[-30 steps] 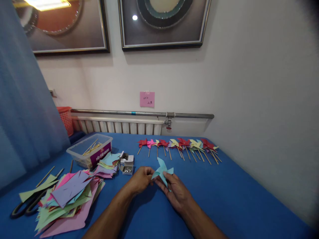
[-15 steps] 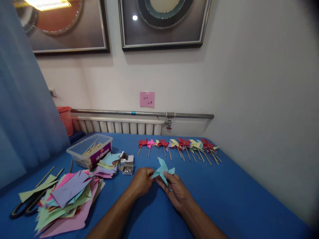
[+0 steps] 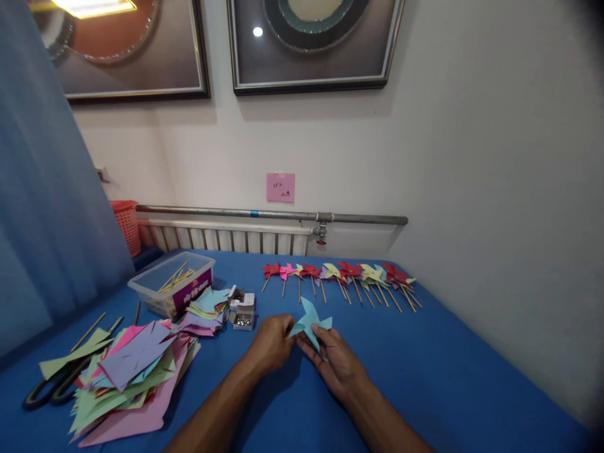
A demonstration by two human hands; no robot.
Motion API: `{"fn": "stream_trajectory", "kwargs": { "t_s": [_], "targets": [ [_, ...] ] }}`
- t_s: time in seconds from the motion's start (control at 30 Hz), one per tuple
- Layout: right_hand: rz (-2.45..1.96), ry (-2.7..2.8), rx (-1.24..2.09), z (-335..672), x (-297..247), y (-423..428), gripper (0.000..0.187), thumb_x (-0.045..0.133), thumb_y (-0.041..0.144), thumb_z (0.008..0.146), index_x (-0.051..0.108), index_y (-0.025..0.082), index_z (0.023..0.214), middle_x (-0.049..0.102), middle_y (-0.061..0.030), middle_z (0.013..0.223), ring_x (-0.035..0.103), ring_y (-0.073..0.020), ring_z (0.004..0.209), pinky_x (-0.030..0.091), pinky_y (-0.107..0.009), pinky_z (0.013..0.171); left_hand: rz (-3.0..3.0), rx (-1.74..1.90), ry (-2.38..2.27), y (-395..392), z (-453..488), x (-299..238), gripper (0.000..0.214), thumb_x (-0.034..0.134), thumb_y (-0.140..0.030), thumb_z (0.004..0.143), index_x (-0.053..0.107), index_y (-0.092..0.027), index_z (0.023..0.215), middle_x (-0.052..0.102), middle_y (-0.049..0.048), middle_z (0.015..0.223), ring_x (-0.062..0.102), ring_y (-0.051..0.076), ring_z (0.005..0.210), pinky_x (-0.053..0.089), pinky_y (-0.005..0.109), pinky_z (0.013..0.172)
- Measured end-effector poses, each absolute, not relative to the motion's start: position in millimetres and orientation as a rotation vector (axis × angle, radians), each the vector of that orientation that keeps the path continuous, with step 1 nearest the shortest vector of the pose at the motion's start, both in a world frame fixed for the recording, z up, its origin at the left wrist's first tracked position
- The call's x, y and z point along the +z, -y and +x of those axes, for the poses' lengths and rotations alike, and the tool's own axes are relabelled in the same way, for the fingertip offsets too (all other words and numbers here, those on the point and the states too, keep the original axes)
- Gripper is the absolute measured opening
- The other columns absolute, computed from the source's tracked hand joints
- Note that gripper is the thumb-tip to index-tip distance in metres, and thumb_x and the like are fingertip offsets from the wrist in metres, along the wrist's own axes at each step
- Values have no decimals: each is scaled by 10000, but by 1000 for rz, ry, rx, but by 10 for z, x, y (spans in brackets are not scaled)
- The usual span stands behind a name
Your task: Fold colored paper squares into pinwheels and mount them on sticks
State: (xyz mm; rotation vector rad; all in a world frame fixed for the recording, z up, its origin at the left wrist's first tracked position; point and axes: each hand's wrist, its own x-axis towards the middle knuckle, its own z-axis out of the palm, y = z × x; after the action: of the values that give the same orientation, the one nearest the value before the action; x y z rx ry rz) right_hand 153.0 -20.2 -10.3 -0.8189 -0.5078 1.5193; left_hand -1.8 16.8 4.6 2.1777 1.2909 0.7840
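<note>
A light blue paper pinwheel (image 3: 310, 319) lies folded on the blue table (image 3: 443, 377), held between both hands. My left hand (image 3: 271, 343) pinches its left edge with curled fingers. My right hand (image 3: 337, 365) presses fingers on its lower right part. A small open box of pins (image 3: 243, 321) sits just left of my left hand.
A row of finished pinwheels on sticks (image 3: 342, 277) lies along the far edge. A clear tub of wooden sticks (image 3: 172, 289), stacks of cut coloured paper (image 3: 134, 371) and black scissors (image 3: 51, 384) lie at the left. A radiator and pipe (image 3: 274, 217) run behind the table.
Both hands and the pinwheel stay almost in place; the view shifts slightly and the fingers adjust a little on the paper.
</note>
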Motion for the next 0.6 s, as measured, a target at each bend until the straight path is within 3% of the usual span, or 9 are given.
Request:
{"fn": "stream_trajectory", "kwargs": {
  "t_s": [0.4, 0.6],
  "targets": [
    [-875, 512, 1520, 1510, -104, 220, 281, 890, 244, 635, 694, 173, 824, 776, -34, 803, 738, -186, 796, 613, -343, 842, 2019, 708, -1162, -176, -37, 55, 112, 541, -211, 830, 531, -179, 723, 557, -39, 678, 470, 125, 661, 298, 248, 606],
    [-873, 522, 1508, 1509, -108, 212, 287, 889, 245, 637, 693, 192, 840, 780, -23, 846, 742, -193, 837, 616, -344, 839, 1997, 757, -1227, -199, -30, 27, 98, 536, -215, 823, 541, -181, 732, 583, -30, 678, 480, 131, 670, 303, 250, 608]
  ]
}}
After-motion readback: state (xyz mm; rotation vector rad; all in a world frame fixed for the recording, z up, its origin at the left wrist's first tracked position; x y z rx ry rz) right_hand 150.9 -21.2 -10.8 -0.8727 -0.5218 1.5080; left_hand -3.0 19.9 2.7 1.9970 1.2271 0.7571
